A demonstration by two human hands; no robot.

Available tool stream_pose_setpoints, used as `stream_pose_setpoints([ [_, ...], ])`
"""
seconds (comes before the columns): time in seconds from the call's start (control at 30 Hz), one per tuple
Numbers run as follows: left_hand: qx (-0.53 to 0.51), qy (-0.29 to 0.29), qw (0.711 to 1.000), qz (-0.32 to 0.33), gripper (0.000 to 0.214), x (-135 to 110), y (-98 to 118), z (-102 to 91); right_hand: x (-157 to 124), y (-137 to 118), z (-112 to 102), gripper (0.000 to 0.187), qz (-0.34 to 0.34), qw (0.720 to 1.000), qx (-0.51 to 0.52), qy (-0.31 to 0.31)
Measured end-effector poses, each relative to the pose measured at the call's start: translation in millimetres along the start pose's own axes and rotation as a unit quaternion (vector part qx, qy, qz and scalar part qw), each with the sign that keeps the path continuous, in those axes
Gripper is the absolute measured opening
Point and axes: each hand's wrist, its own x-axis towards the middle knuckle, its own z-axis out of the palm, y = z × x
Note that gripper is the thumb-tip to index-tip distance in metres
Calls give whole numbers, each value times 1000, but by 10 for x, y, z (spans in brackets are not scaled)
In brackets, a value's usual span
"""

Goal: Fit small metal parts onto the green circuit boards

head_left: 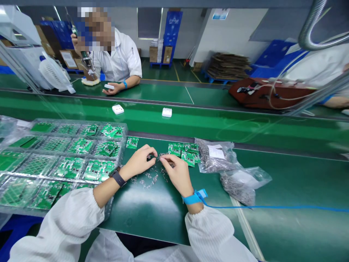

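Observation:
Over the green bench mat, my left hand (140, 160) and my right hand (178, 174) nearly meet, fingertips bent inward. Both hands are closed in a pinch; what lies between the fingertips is too small to make out. Small wiry metal parts (148, 179), perhaps springs, are scattered on the mat below and between the hands. Just beyond my right hand lies a group of green circuit boards (188, 157). A single green circuit board (132, 142) rests past my left hand. My left wrist wears a dark watch, my right wrist a blue strap with a cord.
Left stands a clear compartment tray (124, 133) with many circuit boards. Right are two plastic bags of small metal parts (215, 160) (242, 185). A green conveyor belt (141, 112) carries white casings (167, 112). Across it, a person in white (120, 54) holds a tool near a fan (54, 72).

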Motion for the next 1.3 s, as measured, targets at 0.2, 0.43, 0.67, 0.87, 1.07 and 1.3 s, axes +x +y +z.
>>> stream_pose_setpoints([
  [0.2,89,-101,990,42,19,-53,-27,-10,1,-7,-3,16,-9,1000,-3,-24],
  [0.43,118,-151,979,63,12,-54,-35,-45,5,14,-9,15,-13,1000,-5,-25],
  [0.67,14,-76,997,30,16,-7,-28,-33,15,-20,-28,15,-24,1000,-2,1],
  [0.87,-244,-42,961,-122,26,52,16,-24,7,-102,-39,14,-40,999,14,31],
  [1.07,-311,-51,934,-165,32,31,50,7,-21,-161,-13,14,-65,996,8,56],
  [1.3,-262,-36,956,-128,33,37,12,20,-23,-135,-7,14,-53,997,8,61],
])
